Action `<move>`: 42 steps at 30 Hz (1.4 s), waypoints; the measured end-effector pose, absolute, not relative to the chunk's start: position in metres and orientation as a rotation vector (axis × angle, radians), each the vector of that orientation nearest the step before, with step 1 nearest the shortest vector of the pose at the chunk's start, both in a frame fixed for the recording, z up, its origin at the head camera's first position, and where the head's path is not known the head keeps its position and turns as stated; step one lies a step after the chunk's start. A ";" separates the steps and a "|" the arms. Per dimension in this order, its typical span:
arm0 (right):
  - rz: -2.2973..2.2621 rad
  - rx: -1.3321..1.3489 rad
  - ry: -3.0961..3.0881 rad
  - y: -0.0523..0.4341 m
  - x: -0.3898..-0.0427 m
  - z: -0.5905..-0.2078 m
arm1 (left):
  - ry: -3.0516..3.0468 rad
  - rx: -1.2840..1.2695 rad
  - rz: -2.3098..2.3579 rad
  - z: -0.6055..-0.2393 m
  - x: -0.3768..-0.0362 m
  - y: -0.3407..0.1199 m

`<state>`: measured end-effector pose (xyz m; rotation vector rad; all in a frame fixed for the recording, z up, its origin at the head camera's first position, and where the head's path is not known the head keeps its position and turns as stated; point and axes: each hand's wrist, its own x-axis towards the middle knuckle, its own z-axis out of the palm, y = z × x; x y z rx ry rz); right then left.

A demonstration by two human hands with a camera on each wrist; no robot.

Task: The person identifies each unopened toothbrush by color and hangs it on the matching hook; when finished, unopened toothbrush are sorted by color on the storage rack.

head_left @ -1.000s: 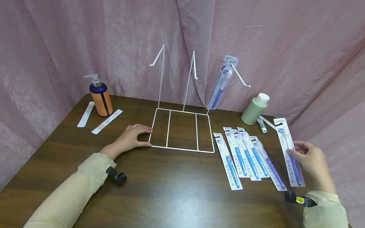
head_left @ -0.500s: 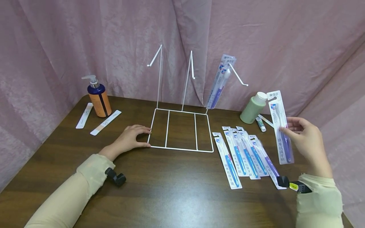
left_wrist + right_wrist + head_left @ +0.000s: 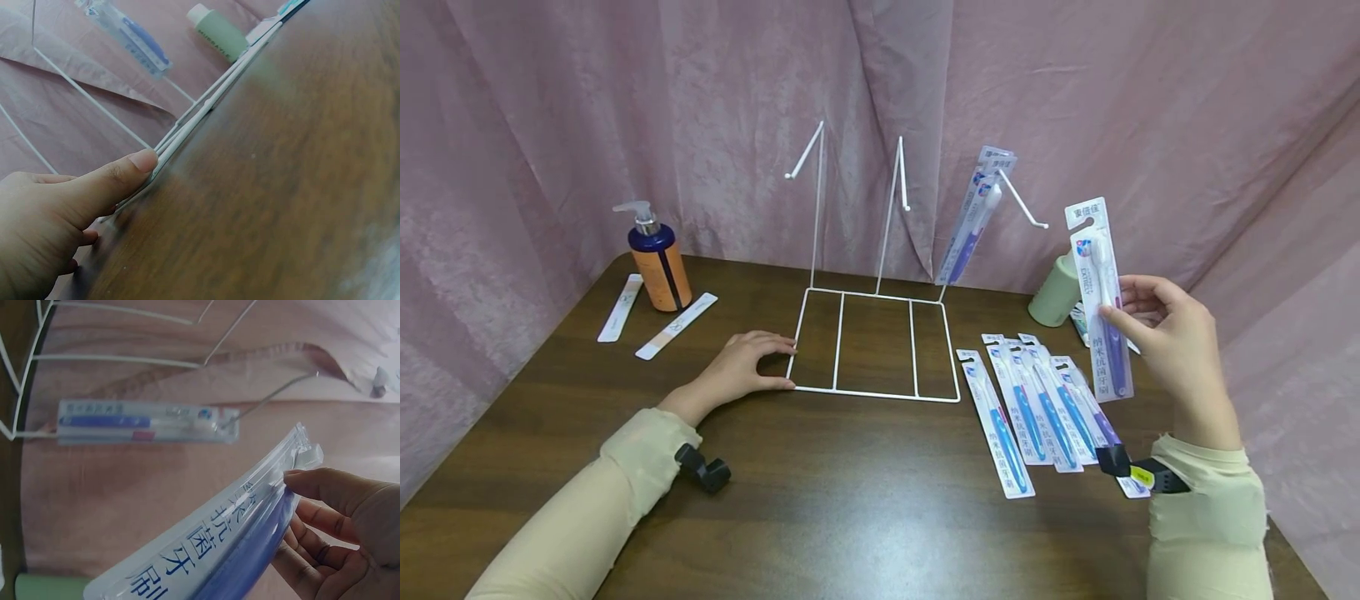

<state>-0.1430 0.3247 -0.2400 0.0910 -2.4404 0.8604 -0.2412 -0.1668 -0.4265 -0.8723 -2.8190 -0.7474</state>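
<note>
Two hands work in the head view; the right hand [image 3: 1172,346] pinches a packaged toothbrush [image 3: 1101,304] upright at three o'clock, near the wire rack's [image 3: 875,346] hooks; left wrist view: left hand [image 3: 62,212], fingers flat, steadies its base; right wrist view: pack [image 3: 206,550] faces a hung one [image 3: 144,422].

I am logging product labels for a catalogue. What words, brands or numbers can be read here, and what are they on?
"纳米抗菌牙刷": down the card of the toothbrush pack held by the right hand.
Top tab of that pack: brand characters, too blurred to read.
Packs lying on the table: similar print, too small to read.
Green bottle: dark lettering, blurred.
Pump bottle and sachets: nothing readable.
</note>
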 end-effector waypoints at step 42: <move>1.099 0.114 -2.292 0.257 -0.195 -0.275 | -2.824 -0.869 -0.748 -0.426 -0.242 -0.167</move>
